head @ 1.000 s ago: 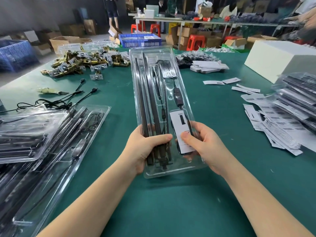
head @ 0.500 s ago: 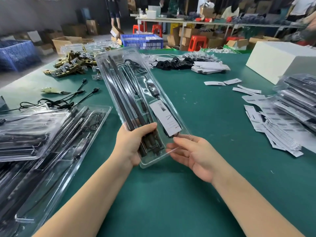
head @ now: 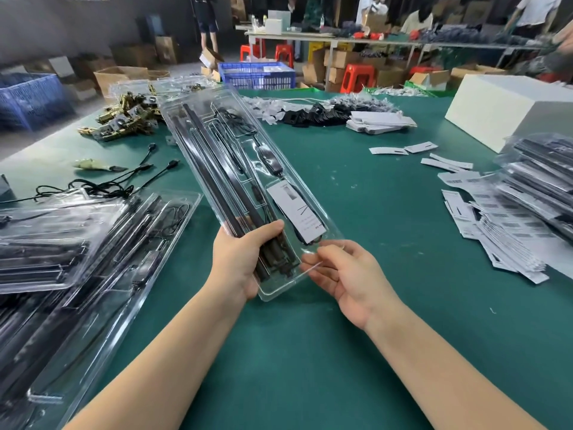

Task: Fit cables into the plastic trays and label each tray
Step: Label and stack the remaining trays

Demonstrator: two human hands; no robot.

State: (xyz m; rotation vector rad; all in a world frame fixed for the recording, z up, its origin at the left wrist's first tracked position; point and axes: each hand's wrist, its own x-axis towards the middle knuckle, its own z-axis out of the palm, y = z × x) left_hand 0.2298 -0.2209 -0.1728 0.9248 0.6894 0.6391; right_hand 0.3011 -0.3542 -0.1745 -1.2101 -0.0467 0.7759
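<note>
Showing a filled clear plastic tray [head: 217, 156] being lifted off the green worktop [head: 356, 212] and swung toward the upper left of the frame. A second ago it was lying straight ahead with both hands on its near end and the right thumb pressing the white label [head: 296, 214]; now the left hand [head: 240, 259] alone is gripping that near end, its fingers curled round the black bars [head: 214, 169] and the tray floor, thumb on top. The right hand [head: 350, 274] is coming away, its fingers loosely bent and open, the fingertips touching or just beside the tray's near right corner; which of the two cannot be told. The label is sitting inside the tray over the coiled cable [head: 245, 131], at centre frame. Judged from this, labelling of this tray is finished and the tray is heading for the stack of trays [head: 86, 243] at lower left.

Edges and room: the tray's far end is hanging above the worktop near the heap of brass hardware [head: 124, 117] and the loose black cables [head: 93, 187] at left. The bare worktop is running wide through the centre and lower frame. Spare labels [head: 496, 231] and a second pile of trays [head: 539, 181] are crowding the right edge, with a white box [head: 502, 107] at upper right.
</note>
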